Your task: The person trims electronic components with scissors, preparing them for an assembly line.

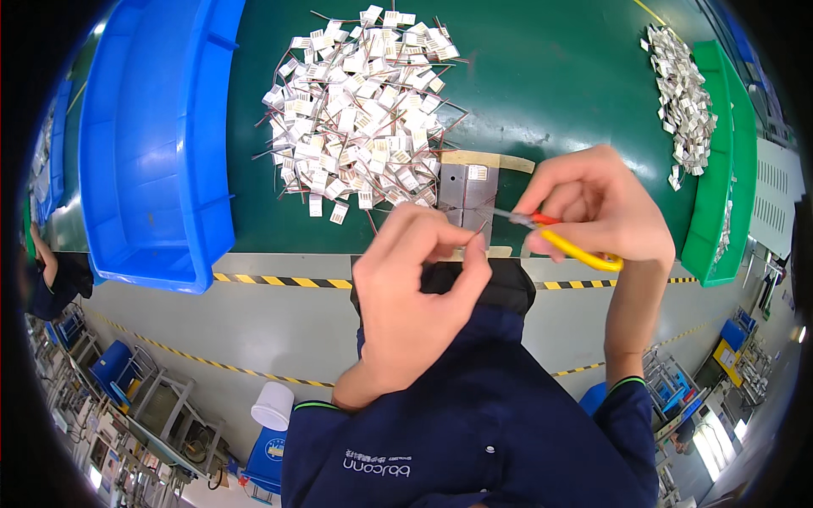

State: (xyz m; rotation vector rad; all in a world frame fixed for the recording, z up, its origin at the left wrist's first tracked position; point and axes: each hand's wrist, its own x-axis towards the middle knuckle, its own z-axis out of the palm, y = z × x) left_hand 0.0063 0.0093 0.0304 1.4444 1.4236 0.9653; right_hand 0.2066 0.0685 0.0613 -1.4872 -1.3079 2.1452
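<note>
My left hand (415, 284) is closed in a pinch at the table's front edge. A thin reddish wire (482, 227) pokes out between its thumb and fingers; anything else in the grip is hidden. My right hand (601, 212) grips pliers (584, 251) with yellow and red handles, their narrow metal jaws pointing left, just above the wire's end. Beneath the jaws lies a grey metal plate (453, 190), with one small white connector piece (478, 173) on it. Behind my left hand spreads a large heap of white connector pieces (356, 110) with dark and red wire tails.
A blue bin (140, 144) stands at the left on the green table (542, 76). At the far right, a second heap of white pieces (680, 106) lies against a green bin (720, 229). Tan tape (500, 161) borders the plate. Another person's arm (47, 258) shows at the far left.
</note>
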